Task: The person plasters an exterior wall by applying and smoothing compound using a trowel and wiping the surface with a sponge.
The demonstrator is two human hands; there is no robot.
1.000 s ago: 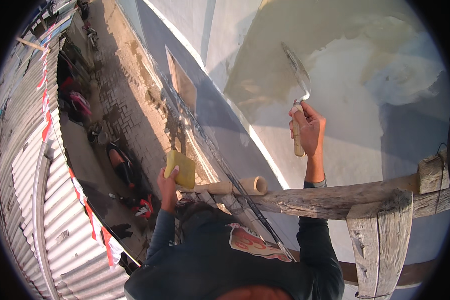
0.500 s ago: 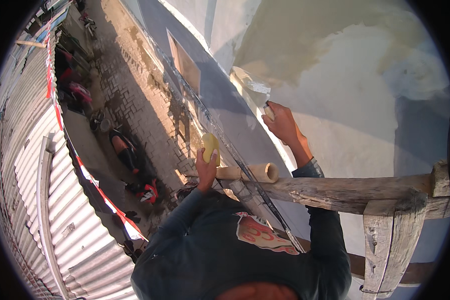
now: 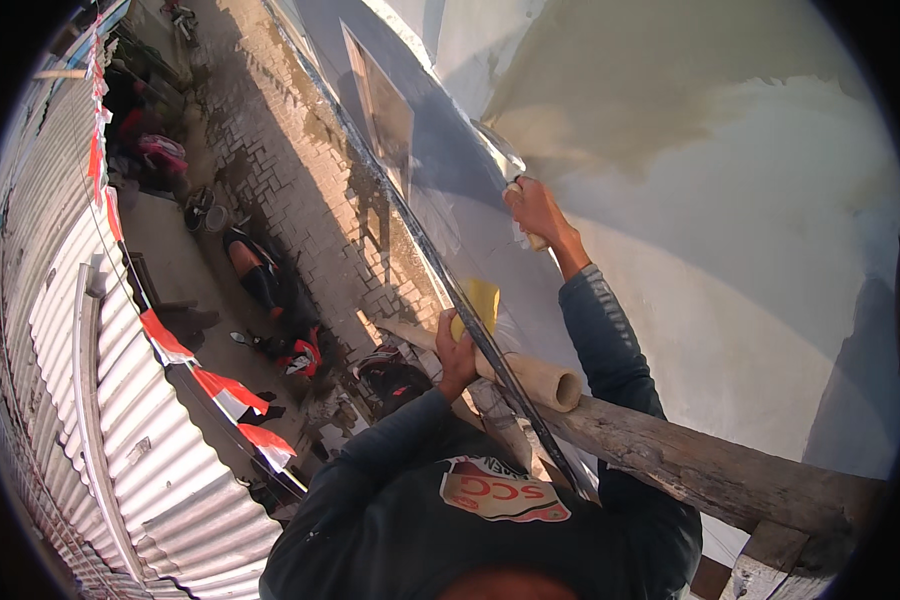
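Observation:
My right hand (image 3: pixel 540 213) is closed round the pale handle of a putty knife (image 3: pixel 538 243). Its blade lies close to the pale edge of the grey wall (image 3: pixel 690 200), which has damp-looking, darker patches; I cannot tell whether it touches. Lower and to the left, my left hand (image 3: pixel 457 352) grips a smooth yellow piece (image 3: pixel 483 300) whose exact kind I cannot make out. That piece is partly behind a dark, paint-spattered pole (image 3: pixel 432 262). Just below the left hand lies a bamboo pole (image 3: pixel 545 380).
A weathered wooden beam (image 3: pixel 710 465) crosses at lower right, near my right forearm. Far below, a brick-paved lane (image 3: pixel 270 185) runs past a parked motorbike (image 3: pixel 290 350). Left are a corrugated roof (image 3: pixel 140 400) and a string of red-and-white flags (image 3: pixel 230 390).
My right hand with the putty knife has shifted slightly left and up, its blade now seen more edge-on. My left hand has moved right and down with the yellow piece, which is turned differently.

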